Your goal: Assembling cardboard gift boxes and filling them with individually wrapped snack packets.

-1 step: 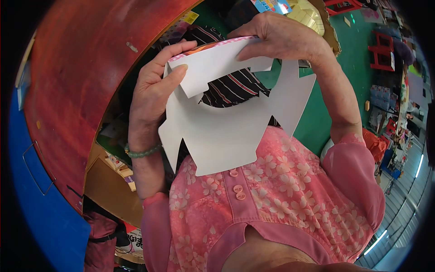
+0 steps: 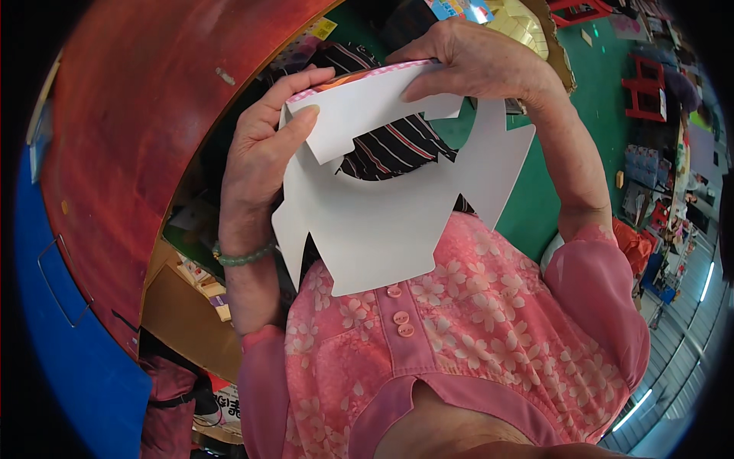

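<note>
A die-cut cardboard box blank (image 2: 375, 222), plain white on the side facing me, is held over my lap. Its flaps and notched edges spread out, and a cut-out gap shows striped black cloth behind it. The far panel is folded over, and a strip of pink checks and orange print shows along the fold. My left hand (image 2: 264, 141) pinches that panel's left end, thumb on the white face and fingers behind. At the right end, my right hand (image 2: 478, 65) grips the same panel between thumb and fingers. The right fingertips are partly hidden behind the card.
A red-brown tabletop (image 2: 145, 115) curves along the left, close to my left arm. Below it stands an open brown carton (image 2: 187, 306) with small items. Red stools (image 2: 646, 86) stand on the green floor (image 2: 592, 130) at the right. A pale yellow object (image 2: 520, 30) lies beyond my right hand.
</note>
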Tool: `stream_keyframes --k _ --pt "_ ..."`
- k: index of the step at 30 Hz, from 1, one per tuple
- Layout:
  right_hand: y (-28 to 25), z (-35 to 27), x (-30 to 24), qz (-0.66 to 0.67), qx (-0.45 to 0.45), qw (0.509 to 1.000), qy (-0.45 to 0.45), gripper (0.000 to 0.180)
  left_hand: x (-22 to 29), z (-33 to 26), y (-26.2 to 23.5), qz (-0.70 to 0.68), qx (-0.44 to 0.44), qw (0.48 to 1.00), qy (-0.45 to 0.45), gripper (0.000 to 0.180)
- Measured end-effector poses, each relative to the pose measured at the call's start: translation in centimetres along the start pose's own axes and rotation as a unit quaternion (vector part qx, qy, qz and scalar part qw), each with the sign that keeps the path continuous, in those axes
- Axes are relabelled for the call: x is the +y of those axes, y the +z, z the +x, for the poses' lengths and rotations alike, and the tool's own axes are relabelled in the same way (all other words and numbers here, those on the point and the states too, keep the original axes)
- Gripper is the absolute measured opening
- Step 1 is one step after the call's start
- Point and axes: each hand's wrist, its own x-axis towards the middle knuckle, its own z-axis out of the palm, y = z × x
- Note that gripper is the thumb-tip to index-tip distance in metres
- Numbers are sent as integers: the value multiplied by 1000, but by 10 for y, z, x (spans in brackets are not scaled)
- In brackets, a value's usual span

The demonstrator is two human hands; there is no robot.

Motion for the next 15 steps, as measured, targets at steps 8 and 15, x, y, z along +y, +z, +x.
stream_keyframes --k 8,15 --pt "-14 13 -34 -15 -83 996 6 56 7 6 -3 -44 18 999 0 32" --pt "-25 26 -45 -3 -120 991 -57 43 -4 1 -8 17 13 990 143 54"
